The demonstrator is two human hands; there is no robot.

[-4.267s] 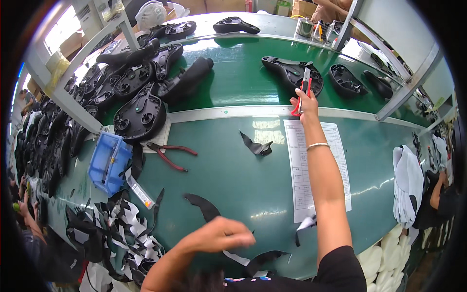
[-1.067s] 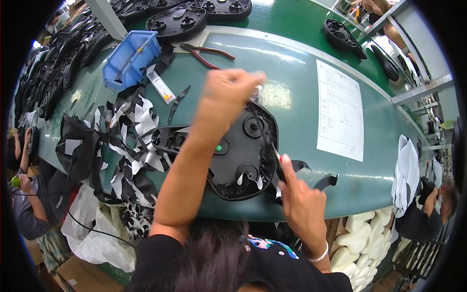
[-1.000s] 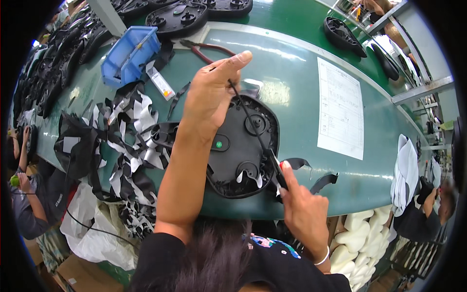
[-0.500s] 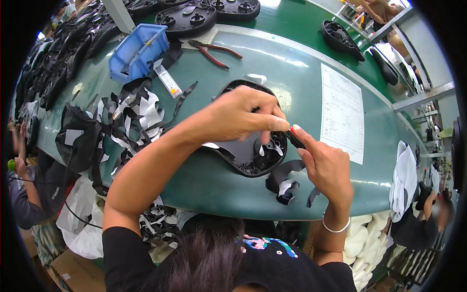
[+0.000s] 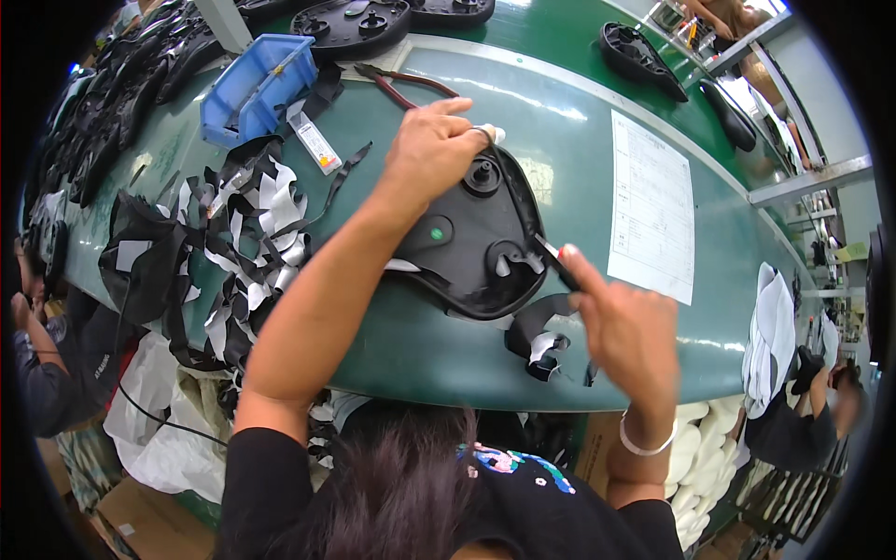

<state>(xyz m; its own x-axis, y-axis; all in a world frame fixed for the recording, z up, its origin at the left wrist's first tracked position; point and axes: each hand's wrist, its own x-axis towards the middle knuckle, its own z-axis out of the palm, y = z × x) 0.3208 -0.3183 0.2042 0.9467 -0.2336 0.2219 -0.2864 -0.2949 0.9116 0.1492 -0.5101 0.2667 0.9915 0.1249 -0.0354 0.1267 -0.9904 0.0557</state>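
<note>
Gripping is seen in both hands. Right hand (image 5: 630, 331): fingers wrapped round a knife (image 5: 560, 266), its blade set against the right rim of a black saddle (image 5: 478, 231). Left hand (image 5: 431, 149): fingers closed on a dark strip (image 5: 489, 138) at the far rim. The saddle is laid underside up on the green bench (image 5: 448, 369), its narrow end partly covered by the left forearm. Just beside the right hand, a curled offcut (image 5: 525, 341) is left on the bench. To the right, a printed sheet (image 5: 651, 210) is laid flat. To the left, black and white scraps (image 5: 266, 243) are heaped. Farther back, red-handled pliers (image 5: 422, 80) and a blue bin (image 5: 257, 91) are placed; beyond, more saddles (image 5: 350, 26) are lined up.
</note>
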